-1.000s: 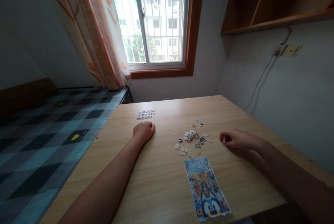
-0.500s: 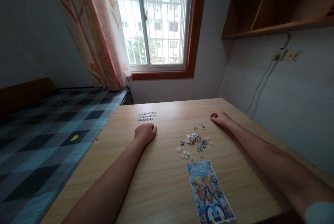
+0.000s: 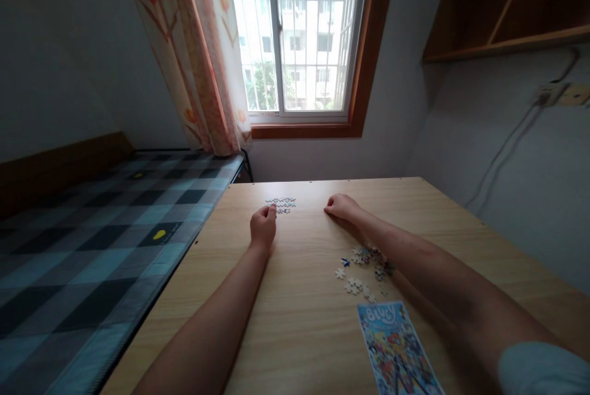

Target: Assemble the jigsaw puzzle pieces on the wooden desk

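Note:
My left hand [image 3: 263, 226] is closed at the near left edge of several rows of jigsaw puzzle pieces [image 3: 284, 201], its fingertips overlapping the lowest row. My right hand [image 3: 342, 206] is also closed, thumb against the fingers, over bare wood to the right of those rows. Whatever either hand pinches is too small or hidden to make out. Below my right forearm lies a loose heap of puzzle pieces [image 3: 364, 255], partly covered by the arm. Several pale pieces [image 3: 354, 286] lie closer to me, with a blue piece [image 3: 345, 262] at the heap's left.
A colourful picture sheet [image 3: 397, 346] lettered "Bluey" lies at the table's near side. The wooden table [image 3: 295, 321] borders a bed with a checked cover [image 3: 115, 247] on the left. A curtained window [image 3: 313, 45] is behind, and a wall shelf [image 3: 507, 45] hangs at right.
My right hand has moved left across the table toward the rows of pieces. My left hand has risen to the rows' edge. The view has turned slightly right.

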{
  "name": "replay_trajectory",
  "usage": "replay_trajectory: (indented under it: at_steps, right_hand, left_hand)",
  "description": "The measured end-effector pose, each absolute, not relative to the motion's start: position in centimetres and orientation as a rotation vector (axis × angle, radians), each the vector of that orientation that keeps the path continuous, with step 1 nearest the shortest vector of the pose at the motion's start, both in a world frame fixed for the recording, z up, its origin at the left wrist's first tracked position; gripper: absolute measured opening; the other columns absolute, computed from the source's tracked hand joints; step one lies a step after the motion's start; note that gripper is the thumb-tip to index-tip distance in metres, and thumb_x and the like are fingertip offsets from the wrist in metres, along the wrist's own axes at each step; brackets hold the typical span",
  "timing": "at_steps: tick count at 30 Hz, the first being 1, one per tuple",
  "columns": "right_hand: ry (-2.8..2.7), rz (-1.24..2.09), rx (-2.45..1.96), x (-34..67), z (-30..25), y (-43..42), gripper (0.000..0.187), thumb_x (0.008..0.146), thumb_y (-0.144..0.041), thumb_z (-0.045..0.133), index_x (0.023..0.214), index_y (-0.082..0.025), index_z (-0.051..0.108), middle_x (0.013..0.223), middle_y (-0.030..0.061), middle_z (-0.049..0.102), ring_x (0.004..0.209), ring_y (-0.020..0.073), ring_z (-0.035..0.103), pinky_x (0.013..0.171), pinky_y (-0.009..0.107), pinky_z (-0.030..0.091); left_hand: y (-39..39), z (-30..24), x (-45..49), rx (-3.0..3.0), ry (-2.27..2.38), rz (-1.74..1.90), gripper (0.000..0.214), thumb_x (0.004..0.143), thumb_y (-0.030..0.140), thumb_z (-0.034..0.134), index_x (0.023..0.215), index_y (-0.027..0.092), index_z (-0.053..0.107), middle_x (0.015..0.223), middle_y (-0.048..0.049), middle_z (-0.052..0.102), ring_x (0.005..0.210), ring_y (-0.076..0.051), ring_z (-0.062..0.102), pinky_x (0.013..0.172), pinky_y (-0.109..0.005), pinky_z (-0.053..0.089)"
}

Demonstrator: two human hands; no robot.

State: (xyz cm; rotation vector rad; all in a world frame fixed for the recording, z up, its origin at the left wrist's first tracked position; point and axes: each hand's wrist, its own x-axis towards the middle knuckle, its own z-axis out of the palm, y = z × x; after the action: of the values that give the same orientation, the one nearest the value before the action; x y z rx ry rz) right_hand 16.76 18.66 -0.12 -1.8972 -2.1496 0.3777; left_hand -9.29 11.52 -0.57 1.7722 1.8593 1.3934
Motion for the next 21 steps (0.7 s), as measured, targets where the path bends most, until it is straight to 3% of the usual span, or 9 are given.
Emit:
replay_trajectory:
  at_steps: [3,7,13,17,21]
  right_hand:
    - [-2.195,0.42,-1.782,12.8,-0.1,18.1,0.019,0.082,-0.038,0.071,0.091,-0.021,0.078,0.1,0.0082,0.077,0.094,0.0222,0.068,0.077,0.025,0.046]
    - [-2.227,0.552,-1.63,10.5,0.3,18.1,0.02,0.087,-0.036,0.068,0.095,-0.021,0.077,0.096,0.0063,0.077,0.09,0.0191,0.067,0.077,0.024,0.046]
    - [-2.186,0.843,-1.516,12.3,0.1,19.0,0.013,0.086,-0.025,0.068,0.094,-0.018,0.075,0.082,0.002,0.076,0.071,0.0123,0.066,0.063,0.019,0.047]
    - [-2.134,1.004,-1.532,12.7,-0.5,19.9,0.013,0.087,-0.027,0.069,0.095,-0.017,0.071,0.077,0.0017,0.074,0.058,0.0099,0.062,0.051,0.018,0.044]
    - [-2.138,1.105,-1.562,11.9,-0.3,20.8,0.02,0.078,-0.029,0.08,0.089,-0.018,0.068,0.067,-0.0014,0.069,0.047,0.0084,0.056,0.045,0.018,0.042]
  left_hand:
    - [11.9,-0.9,-9.9,1.584,1.855,1.552,0.045,0.094,0.052,0.029,0.061,0.024,0.041,0.052,0.0013,0.042,0.052,-0.015,0.043,0.051,-0.027,0.035]
    - [11.9,-1.0,-9.9,1.311,1.719,1.721,0.045,0.089,0.057,0.044,0.058,0.023,0.045,0.051,0.0025,0.041,0.052,-0.015,0.041,0.051,-0.027,0.034]
    - [11.4,-0.5,-9.5,1.266,1.687,1.717,0.044,0.087,0.053,0.049,0.055,0.022,0.047,0.05,0.0027,0.041,0.053,-0.015,0.04,0.054,-0.027,0.033]
    - [11.1,-0.2,-9.5,1.299,1.734,1.681,0.044,0.086,0.052,0.048,0.054,0.022,0.046,0.05,0.0023,0.04,0.054,-0.015,0.041,0.053,-0.027,0.033]
    - [11.1,-0.3,-9.5,1.335,1.756,1.664,0.044,0.086,0.053,0.047,0.055,0.022,0.044,0.05,0.0025,0.04,0.054,-0.015,0.041,0.053,-0.027,0.033]
